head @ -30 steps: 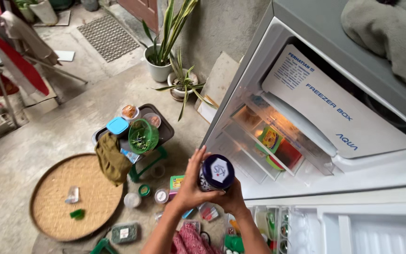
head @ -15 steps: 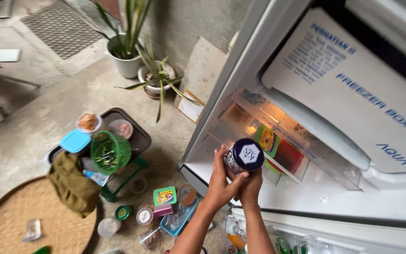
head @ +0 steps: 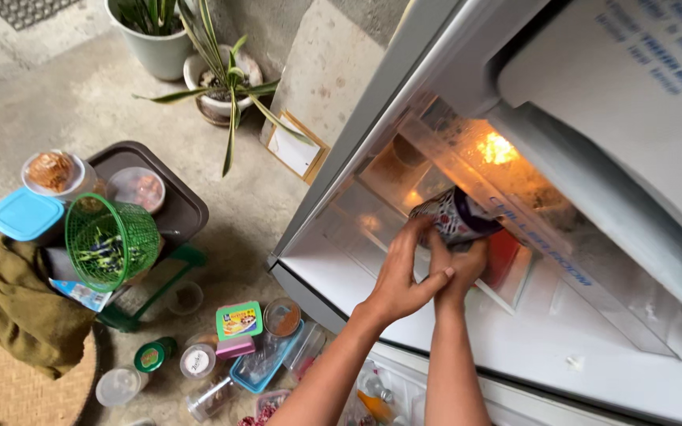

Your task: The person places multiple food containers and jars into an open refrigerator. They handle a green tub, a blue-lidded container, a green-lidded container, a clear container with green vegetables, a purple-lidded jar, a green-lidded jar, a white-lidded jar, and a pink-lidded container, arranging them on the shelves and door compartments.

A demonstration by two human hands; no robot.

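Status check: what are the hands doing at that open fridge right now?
Left hand and right hand grip patterned round jar, tilted into white fridge. Clear shelf front close above.

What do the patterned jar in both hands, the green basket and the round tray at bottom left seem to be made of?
The jar, gripped by the left hand and right hand, looks glossy, perhaps printed tin or plastic; the view cannot settle which. The green basket looks like moulded plastic: an even open mesh of uniform colour. The round tray looks like woven bamboo or rattan: tan, matte, with a fine weave.

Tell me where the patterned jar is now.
In the head view, right of centre: the jar is tipped into the open fridge, held by both hands, under the lamp.
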